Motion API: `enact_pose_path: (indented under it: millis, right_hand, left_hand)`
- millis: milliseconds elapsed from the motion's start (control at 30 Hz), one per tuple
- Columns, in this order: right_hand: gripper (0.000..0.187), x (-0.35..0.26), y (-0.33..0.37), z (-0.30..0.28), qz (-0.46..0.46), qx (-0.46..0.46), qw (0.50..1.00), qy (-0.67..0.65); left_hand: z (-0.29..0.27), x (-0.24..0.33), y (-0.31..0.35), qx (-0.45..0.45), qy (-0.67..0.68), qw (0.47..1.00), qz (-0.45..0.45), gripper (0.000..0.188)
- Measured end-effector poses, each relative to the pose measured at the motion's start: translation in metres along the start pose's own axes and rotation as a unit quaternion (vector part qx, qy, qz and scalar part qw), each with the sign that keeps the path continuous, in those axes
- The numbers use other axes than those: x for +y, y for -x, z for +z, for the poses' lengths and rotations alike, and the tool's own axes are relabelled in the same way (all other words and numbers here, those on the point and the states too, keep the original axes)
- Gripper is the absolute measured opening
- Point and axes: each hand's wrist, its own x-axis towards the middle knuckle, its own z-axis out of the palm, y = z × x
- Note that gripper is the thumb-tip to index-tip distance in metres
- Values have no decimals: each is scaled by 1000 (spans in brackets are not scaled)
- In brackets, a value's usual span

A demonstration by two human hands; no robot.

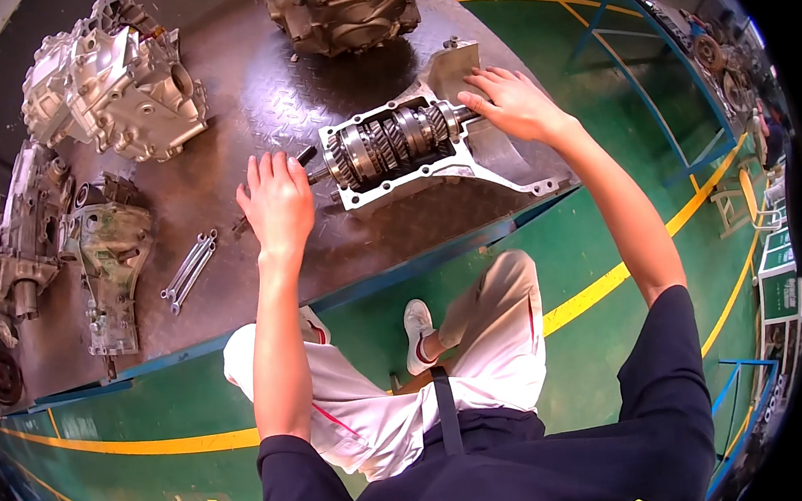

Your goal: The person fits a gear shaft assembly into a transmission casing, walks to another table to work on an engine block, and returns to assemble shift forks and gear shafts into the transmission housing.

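Observation:
An opened gearbox housing (386,191) lies on the metal workbench, its pale rim exposing a gear shaft assembly (391,143) with toothed gears. At its left end, my left hand (279,204) is palm down with fingers stretched forward. A dark rod (307,154) sticks out beside those fingers; whether it continues beneath the hand is hidden. My right hand (515,106) reaches over the wide flared right end of the housing, fingers spread. Its thumb is close to the shaft end; whether it touches the shaft I cannot tell.
Several wrenches (190,269) lie on the workbench (222,94) left of my left hand. Silver gear casings (115,85) and a narrower casing (109,250) stand farther left. A dark brown gearbox (344,10) sits at the back. Blue frames (665,80) stand on the green floor at right.

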Motion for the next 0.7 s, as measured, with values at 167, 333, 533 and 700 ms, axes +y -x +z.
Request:
enact_pose_path:
  millis: [167,333,533,700]
  right_hand:
    - [55,2,-13,13,-52,52,994,81]
    - [54,-9,-27,3,65,-22,998,-6]
    - [64,5,-51,10,91,-100,984,-115]
    - [57,5,-59,10,123,-11,988,-89]
  left_hand:
    - [-2,2,-11,-36,-15,999,-1,38]
    - [-9,-1,-29,-171,32,985,-22,44]
    - [0,-2,-52,-240,82,966,-58,50]
    - [13,-4,-66,-180,62,978,-80,51]
